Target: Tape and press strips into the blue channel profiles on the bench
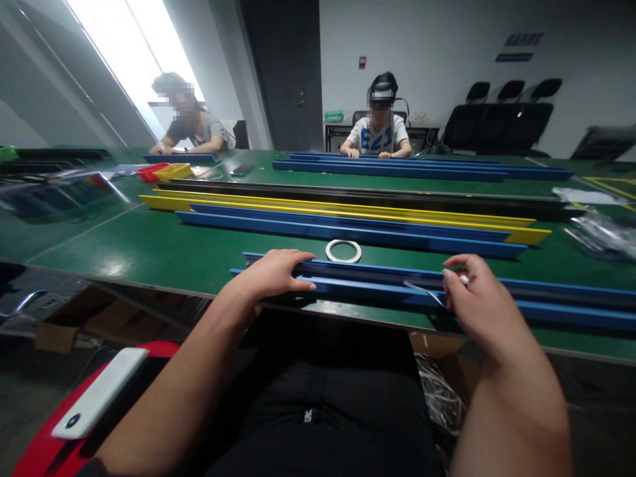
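Observation:
Along the near table edge lies a long blue channel strip point(368, 287) with a dark inner groove. My left hand point(273, 270) grips it near its left end, fingers over the far rim and thumb on the near rim. Farther right, my right hand point(477, 295) hovers at the same strip, its fingers pinched on a thin white strip point(422, 288) that trails to the left over the groove. A small white end shows between those fingers; the palm side is partly hidden. Just behind the channel lies a white tape roll point(328, 252), flat on the green table point(209, 265).
Beyond lie more blue channels point(348, 235), yellow channels point(298, 209) and black channels point(348, 193). Clear plastic wrapping point(603, 232) sits at right; red point(149, 173) and yellow bins point(173, 172) at left. Two people sit across the table. A white device point(102, 391) rests on a red seat.

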Action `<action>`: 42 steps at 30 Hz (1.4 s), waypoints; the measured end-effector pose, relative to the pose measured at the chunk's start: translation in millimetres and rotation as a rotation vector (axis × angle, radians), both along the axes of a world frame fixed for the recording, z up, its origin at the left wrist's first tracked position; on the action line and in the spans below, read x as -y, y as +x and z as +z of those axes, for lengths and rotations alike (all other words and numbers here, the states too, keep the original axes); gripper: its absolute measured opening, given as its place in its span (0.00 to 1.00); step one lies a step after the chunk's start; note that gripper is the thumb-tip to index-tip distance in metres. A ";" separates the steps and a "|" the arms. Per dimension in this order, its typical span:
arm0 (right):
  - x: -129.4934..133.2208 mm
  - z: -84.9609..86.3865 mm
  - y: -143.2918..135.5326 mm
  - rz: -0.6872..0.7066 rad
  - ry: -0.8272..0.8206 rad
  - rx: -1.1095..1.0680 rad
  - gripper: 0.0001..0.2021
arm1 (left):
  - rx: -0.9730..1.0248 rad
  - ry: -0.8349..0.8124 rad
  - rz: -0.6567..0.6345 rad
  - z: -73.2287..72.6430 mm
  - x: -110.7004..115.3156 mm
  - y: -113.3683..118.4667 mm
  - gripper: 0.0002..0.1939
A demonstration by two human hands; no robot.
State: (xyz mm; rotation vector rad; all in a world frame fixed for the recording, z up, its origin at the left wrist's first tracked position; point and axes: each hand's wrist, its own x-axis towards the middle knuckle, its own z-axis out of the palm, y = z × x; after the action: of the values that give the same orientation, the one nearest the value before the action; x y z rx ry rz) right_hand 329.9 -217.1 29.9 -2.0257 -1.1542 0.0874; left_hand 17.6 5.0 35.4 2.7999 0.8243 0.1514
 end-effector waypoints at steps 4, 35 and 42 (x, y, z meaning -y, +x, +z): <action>0.1 -7.1 7.6 -0.027 -0.257 0.133 0.19 | -0.021 -0.009 -0.062 0.7 9.4 21.2 0.37; 10.6 7.6 10.6 -0.274 -0.310 0.200 0.12 | 0.212 0.317 -0.089 -37.4 98.8 167.6 0.34; 9.6 4.2 16.0 -0.234 -0.334 0.166 0.09 | 0.175 0.302 -0.097 -34.3 94.0 156.5 0.35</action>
State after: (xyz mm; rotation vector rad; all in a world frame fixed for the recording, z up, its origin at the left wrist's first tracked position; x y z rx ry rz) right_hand 345.9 -226.6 34.1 -2.4909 -1.0466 -0.0060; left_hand 174.1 -88.9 1.1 3.0392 0.6719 0.5383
